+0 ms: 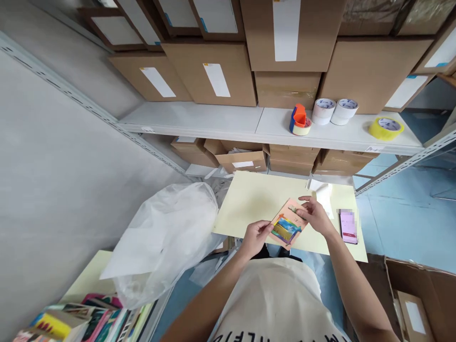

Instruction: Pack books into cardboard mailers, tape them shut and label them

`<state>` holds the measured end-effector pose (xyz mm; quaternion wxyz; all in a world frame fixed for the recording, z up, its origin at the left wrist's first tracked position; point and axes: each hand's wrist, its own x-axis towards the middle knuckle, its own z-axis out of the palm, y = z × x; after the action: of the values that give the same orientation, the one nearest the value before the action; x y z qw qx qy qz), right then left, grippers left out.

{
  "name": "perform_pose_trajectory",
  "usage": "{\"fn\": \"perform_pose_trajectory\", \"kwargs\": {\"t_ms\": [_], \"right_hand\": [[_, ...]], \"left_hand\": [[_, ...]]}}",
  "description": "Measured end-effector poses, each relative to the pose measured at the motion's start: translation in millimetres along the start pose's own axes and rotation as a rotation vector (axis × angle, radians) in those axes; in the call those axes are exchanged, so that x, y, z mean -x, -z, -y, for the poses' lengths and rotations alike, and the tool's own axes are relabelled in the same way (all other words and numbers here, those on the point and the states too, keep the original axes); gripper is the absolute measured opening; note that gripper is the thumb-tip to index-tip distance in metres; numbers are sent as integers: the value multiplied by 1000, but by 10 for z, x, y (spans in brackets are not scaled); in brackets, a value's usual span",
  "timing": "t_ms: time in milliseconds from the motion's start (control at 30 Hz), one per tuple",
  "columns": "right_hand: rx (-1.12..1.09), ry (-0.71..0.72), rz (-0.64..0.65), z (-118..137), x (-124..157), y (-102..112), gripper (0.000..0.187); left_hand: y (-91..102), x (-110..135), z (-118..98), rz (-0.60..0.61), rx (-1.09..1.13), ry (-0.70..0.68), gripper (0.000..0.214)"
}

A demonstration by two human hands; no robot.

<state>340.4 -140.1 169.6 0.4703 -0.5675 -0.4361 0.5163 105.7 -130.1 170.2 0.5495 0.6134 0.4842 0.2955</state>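
A small pink booklet with a colourful picture on its front is held tilted over the near edge of the pale yellow table. My left hand pinches its left edge between thumb and fingers. At the upper right corner, my right hand grips it, with the fingers bent over that edge. Just beyond my right hand lies some white paper. To the right of it, a phone with a lit pink screen rests on the table.
A shelf carries cardboard boxes, a tape dispenser, two white tape rolls and a yellow roll. Left stands a bulky clear plastic bag, with several books below. An open carton is at lower right.
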Motion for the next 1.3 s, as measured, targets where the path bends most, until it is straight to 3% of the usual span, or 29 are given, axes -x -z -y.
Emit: {"fn": "perform_pose_trajectory", "kwargs": {"t_ms": [200, 500, 800, 1033, 1300], "right_hand": [[-384, -193, -87, -340, 170, -125, 52], [-337, -307, -71, -611, 247, -572, 52], [-148, -379, -165, -1131, -213, -1149, 59], [7, -441, -157, -1575, -731, -1759, 49], [205, -514, -185, -1887, -1139, -2192, 39]], "left_hand": [[-40, 4, 202, -140, 216, 179, 53], [12, -127, 689, -175, 298, 280, 54], [377, -319, 1227, -173, 227, 343, 54], [843, -618, 1739, -292, -82, 428, 48], [1154, -983, 2255, -182, -250, 452, 41]]}}
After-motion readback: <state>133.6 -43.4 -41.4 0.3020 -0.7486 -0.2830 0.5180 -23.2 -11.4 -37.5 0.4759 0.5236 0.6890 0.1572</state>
